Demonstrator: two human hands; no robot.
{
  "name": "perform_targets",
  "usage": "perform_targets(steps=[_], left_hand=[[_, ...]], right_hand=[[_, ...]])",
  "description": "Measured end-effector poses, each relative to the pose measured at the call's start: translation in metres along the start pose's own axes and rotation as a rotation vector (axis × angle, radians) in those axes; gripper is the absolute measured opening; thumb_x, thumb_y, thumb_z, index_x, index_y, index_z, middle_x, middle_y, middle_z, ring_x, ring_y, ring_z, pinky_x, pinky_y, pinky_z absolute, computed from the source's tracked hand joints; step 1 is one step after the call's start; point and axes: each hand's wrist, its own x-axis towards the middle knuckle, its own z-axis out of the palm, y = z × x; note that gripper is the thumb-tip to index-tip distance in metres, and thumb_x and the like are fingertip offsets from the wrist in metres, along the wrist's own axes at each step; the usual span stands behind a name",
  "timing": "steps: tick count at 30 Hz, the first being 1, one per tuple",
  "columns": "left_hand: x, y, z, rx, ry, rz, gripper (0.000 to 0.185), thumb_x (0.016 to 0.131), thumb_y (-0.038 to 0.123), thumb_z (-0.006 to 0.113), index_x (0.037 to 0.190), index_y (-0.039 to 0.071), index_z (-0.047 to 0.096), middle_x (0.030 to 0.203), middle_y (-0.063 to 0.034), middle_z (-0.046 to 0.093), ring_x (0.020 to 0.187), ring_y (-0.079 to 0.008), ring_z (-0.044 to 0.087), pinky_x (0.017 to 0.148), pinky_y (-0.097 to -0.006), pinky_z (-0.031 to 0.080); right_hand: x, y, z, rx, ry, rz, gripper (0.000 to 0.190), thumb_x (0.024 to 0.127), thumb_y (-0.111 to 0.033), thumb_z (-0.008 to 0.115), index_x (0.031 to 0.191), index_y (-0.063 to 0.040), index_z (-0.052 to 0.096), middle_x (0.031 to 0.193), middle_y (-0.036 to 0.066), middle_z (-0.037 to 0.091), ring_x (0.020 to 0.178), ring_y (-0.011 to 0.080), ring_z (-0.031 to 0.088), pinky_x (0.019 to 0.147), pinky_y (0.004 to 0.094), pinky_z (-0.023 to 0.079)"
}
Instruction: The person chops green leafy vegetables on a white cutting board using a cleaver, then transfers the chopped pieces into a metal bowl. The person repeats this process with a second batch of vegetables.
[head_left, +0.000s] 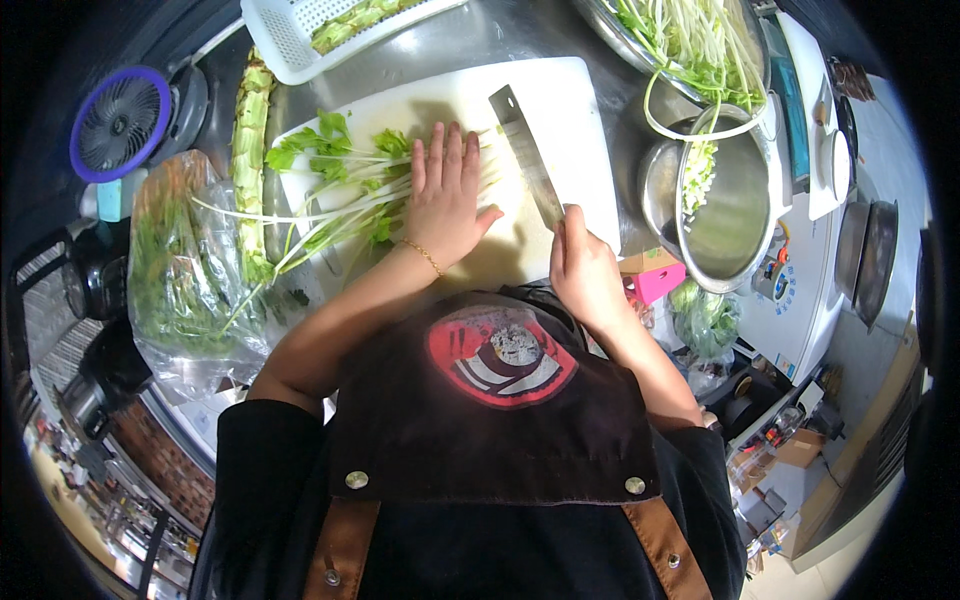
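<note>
My left hand (448, 176) lies flat, palm down, across a bunch of pale-stemmed celery (360, 176) on a white cutting board (570, 97). Its fingers point away from me and the thumb is spread out. The leafy ends reach past the board's left edge; the stem ends point right, towards the knife. My right hand (585, 262) grips the handle of a cleaver (529, 157), whose blade slants up and left over the board, a little right of the stems. Whether the blade touches the board cannot be told.
Steel bowls (727, 225) at the right hold chopped white pieces; behind them a large steel bowl holds long stems (697, 45). Left of the board lie a thick peeled green stalk (250, 150) and a plastic bag of greens (187, 277). A white perforated basket (289, 52) stands at the back.
</note>
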Motion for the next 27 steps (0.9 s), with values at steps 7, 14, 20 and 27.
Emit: perform_targets(steps=[7, 14, 20, 27], left_hand=[[-0.006, -0.002, 0.011, 0.038, -0.013, -0.012, 0.086, 0.086, 0.040, 0.069, 0.148, -0.009, 0.035, 0.146, -0.0259, 0.043, 0.138, -0.0404, 0.037, 0.120, -0.0599, 0.018], [-0.009, -0.002, 0.018, 0.049, 0.036, -0.015, 0.081, 0.086, 0.038, 0.068, 0.147, -0.007, 0.039, 0.144, -0.0211, 0.047, 0.135, -0.0363, 0.041, 0.117, -0.0576, 0.023], [-0.009, -0.002, 0.017, 0.041, 0.048, -0.018, 0.081, 0.087, 0.037, 0.068, 0.147, -0.008, 0.038, 0.144, -0.0212, 0.047, 0.134, -0.0364, 0.042, 0.117, -0.0579, 0.023], [-0.009, -0.003, 0.020, 0.050, 0.048, -0.009, 0.080, 0.087, 0.038, 0.066, 0.146, -0.009, 0.039, 0.142, -0.0231, 0.047, 0.133, -0.0368, 0.042, 0.117, -0.0576, 0.023]], right_hand=[[0.001, -0.005, 0.000, -0.072, -0.174, 0.092, 0.017, 0.096, -0.007, 0.051, 0.110, 0.001, 0.044, 0.072, 0.030, 0.064, 0.072, 0.0510, 0.065, 0.063, 0.0585, 0.051], [0.041, 0.008, 0.042, -0.030, -0.047, -0.017, 0.019, 0.096, -0.006, 0.052, 0.111, 0.003, 0.044, 0.073, 0.029, 0.064, 0.070, 0.0493, 0.066, 0.062, 0.0564, 0.052], [0.011, 0.007, 0.011, -0.017, -0.009, -0.015, 0.018, 0.099, -0.007, 0.052, 0.112, 0.000, 0.044, 0.070, 0.027, 0.063, 0.069, 0.0500, 0.064, 0.062, 0.0573, 0.051], [0.018, -0.009, 0.019, -0.097, -0.221, 0.094, 0.024, 0.093, -0.005, 0.052, 0.113, 0.004, 0.043, 0.071, 0.029, 0.064, 0.070, 0.0488, 0.066, 0.064, 0.0567, 0.053]])
